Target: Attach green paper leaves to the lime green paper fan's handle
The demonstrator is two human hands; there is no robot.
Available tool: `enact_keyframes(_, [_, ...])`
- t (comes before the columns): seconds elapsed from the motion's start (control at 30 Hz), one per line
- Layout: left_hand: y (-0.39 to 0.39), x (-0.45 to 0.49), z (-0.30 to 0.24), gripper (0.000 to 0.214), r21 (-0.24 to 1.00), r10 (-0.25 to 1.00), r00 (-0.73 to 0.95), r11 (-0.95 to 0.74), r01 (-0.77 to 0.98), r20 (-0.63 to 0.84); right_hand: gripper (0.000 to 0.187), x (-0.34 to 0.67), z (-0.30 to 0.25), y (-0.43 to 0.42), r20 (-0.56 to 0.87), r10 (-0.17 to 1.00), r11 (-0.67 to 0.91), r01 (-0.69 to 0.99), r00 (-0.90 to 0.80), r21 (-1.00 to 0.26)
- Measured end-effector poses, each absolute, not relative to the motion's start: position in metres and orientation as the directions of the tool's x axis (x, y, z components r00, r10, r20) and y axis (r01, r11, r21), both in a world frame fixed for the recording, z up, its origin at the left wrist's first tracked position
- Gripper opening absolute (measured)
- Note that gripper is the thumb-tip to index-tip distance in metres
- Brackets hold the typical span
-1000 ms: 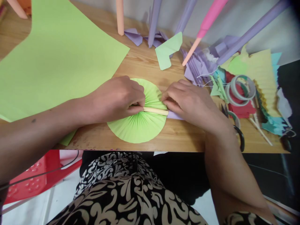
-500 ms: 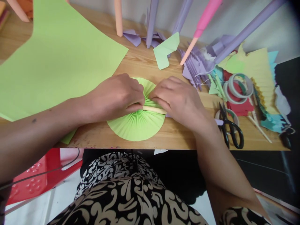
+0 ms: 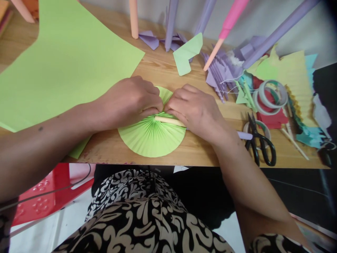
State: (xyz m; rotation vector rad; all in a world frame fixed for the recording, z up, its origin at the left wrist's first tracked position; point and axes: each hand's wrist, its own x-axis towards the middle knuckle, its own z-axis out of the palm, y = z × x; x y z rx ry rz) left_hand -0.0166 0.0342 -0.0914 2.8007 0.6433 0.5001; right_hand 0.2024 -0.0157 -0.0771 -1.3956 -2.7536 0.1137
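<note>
A round, pleated green paper fan (image 3: 152, 140) lies on the wooden table near its front edge. Across its middle runs a pale yellow paper stick (image 3: 168, 121), whose right end passes under my right hand; a purple rod (image 3: 244, 135) shows beyond my wrist. My left hand (image 3: 134, 100) is closed, fingertips pinching the pleats just above the fan's centre. Beside it my right hand (image 3: 192, 107) also pinches the pleats, fingers closed and nearly touching the left ones. The fingers hide the upper part of the fan.
A large green paper sheet (image 3: 86, 59) covers the table's left side. Black scissors (image 3: 259, 140) lie at right near tape rolls (image 3: 272, 94) and paper scraps. Purple paper tubes (image 3: 281, 35) and a pink one (image 3: 233, 17) lean at the back, by a pale green cut piece (image 3: 185, 56).
My left fingers have moved up off the stick's left end, which now shows over the fan's centre. Both hands' fingertips have come closer together on the pleats.
</note>
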Motion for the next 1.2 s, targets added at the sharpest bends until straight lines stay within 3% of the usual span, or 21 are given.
enact_keyframes(0.1, [0.035,-0.016,-0.09,0.038,0.185,0.411,0.89,-0.907,0.378,0.195,0.035,0.201,-0.078,-0.015,0.023,0.801,0.598,0.798,-0.599,-0.076])
enact_keyframes(0.17, [0.035,-0.016,-0.089,0.038,0.182,0.41,0.891,-0.908,0.378,0.194,0.033,0.2,-0.08,-0.014,0.029,0.796,0.605,0.794,-0.605,-0.062])
enact_keyframes(0.33, [0.033,-0.015,-0.089,0.035,0.241,0.351,0.905,-0.925,0.294,0.242,0.03,0.201,-0.083,-0.011,0.046,0.772,0.636,0.772,-0.634,-0.022])
enact_keyframes(0.67, [0.028,-0.011,-0.092,0.024,0.353,0.394,0.887,-0.887,0.298,0.24,0.028,0.207,-0.082,-0.008,0.059,0.773,0.624,0.774,-0.632,0.109])
enact_keyframes(1.0, [0.029,-0.013,-0.093,0.026,0.344,0.397,0.89,-0.887,0.31,0.223,0.026,0.24,-0.089,-0.001,0.113,0.845,0.53,0.846,-0.523,-0.05])
enact_keyframes(1.2, [0.028,-0.013,-0.091,0.027,0.28,0.36,0.908,-0.913,0.297,0.213,0.025,0.243,-0.083,-0.002,0.213,0.844,0.513,0.857,-0.492,-0.051])
